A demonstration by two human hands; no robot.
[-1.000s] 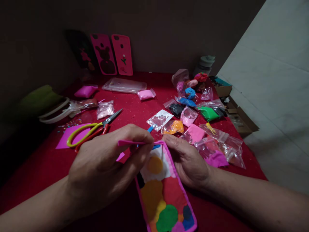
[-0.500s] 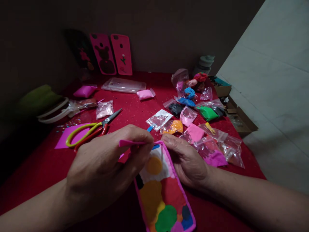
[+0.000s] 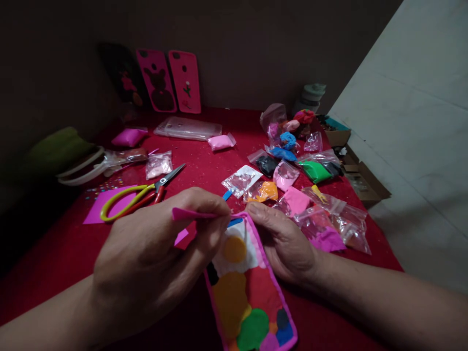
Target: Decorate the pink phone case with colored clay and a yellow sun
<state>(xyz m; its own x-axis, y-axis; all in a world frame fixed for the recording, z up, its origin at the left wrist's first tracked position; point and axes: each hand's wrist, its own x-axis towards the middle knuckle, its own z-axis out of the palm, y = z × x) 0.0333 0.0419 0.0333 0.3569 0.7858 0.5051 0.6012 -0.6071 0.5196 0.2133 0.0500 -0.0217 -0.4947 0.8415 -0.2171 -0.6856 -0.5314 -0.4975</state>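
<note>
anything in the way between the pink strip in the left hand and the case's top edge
Nothing visible: the strip, pinched in the left hand, meets the top edge of the case near the right hand. The pinching hand hides part of that edge.

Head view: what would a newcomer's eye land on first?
The multicoloured case, low in the middle between the left hand and right hand, stands out first. Next come the yellow-and-red scissors, left of centre, and the clear bags with bright contents toward the right of the red cloth.
</note>
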